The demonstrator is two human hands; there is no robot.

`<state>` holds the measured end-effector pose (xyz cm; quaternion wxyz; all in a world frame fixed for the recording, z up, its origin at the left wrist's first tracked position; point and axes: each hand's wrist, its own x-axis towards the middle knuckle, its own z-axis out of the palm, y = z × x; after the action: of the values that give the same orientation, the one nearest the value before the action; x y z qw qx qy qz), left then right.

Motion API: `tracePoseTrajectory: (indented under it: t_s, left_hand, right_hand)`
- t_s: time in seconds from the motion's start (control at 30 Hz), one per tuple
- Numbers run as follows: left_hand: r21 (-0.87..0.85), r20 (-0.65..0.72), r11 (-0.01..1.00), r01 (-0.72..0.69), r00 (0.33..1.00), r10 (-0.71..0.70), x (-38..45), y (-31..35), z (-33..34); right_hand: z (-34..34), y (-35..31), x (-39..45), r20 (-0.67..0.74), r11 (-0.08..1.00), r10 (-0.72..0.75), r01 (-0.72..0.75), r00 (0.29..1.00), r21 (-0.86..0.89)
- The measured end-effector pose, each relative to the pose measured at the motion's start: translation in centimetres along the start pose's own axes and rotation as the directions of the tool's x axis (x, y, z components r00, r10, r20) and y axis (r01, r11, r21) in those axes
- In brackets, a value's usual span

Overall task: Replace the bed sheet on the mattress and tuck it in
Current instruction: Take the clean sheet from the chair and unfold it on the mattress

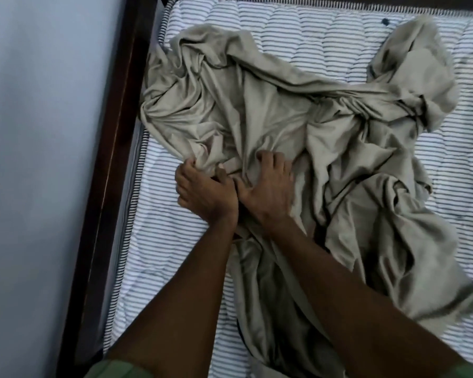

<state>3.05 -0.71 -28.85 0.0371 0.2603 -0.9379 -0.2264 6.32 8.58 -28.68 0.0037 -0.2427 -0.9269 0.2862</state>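
A beige bed sheet lies crumpled in a heap across the middle of the striped mattress. My left hand grips a fold of the sheet near its left edge, fingers curled into the cloth. Right beside it, my right hand also clutches the sheet, fingertips dug into a bunch of fabric. The two hands touch at the thumbs. Part of the sheet trails down toward me between my forearms.
A dark wooden bed frame runs along the mattress's left side, against a pale wall. Bare striped mattress shows on the left, at the top and on the right. A small dark spot sits near the top right.
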Motion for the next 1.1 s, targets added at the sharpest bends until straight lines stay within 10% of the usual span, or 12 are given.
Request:
tracePoseTrajectory:
  t_s: [0.17,0.33,0.43,0.53,0.63,0.7,0.77,0.93,1.1]
  left_hand:
    - [-0.228,0.215,0.961,0.158,0.971,-0.108,2.0,-1.0,-0.1]
    - [-0.375,0.066,0.927,0.030,0.998,-0.006,3.4,-0.8,-2.8]
    - [-0.610,0.237,0.748,0.262,0.961,-0.144,4.8,-1.0,-2.9]
    - [-0.667,0.651,0.406,0.624,0.754,-0.088,4.7,-0.4,-4.0]
    - [-0.451,0.887,0.344,0.823,0.456,0.072,4.2,-0.4,-5.8]
    - [-0.425,0.904,0.253,0.869,0.394,0.164,4.2,-0.8,-6.4]
    - [-0.465,0.885,0.211,0.860,0.455,0.096,4.5,-0.8,-6.6]
    - [-0.660,0.522,0.507,0.554,0.824,-0.220,5.6,-2.5,-6.6]
    - [-0.447,0.615,0.825,0.346,0.789,0.002,3.9,-2.8,-5.7]
  right_hand:
    - [-0.6,-2.9,-1.0,0.116,0.941,0.229,-0.250,0.967,0.230]
    - [-0.4,-5.0,-1.1,0.172,0.887,0.057,-0.129,0.983,0.444]
    - [0.6,-4.4,-1.9,0.221,0.818,0.012,-0.137,0.975,0.559]
    - [1.4,-3.7,-2.3,0.245,0.797,0.084,-0.213,0.966,0.565]
    - [1.3,-4.0,-2.7,0.151,0.825,0.007,-0.091,0.989,0.557]
    - [1.6,-4.0,-2.6,0.101,0.854,-0.093,0.027,0.991,0.519]
    - [1.9,-3.9,-2.4,0.102,0.900,-0.141,0.084,0.985,0.429]
    - [2.0,-2.4,-1.5,0.056,0.972,0.029,-0.041,0.998,0.230]
    - [0.5,-1.9,-1.5,0.210,0.857,0.084,-0.179,0.974,0.484]
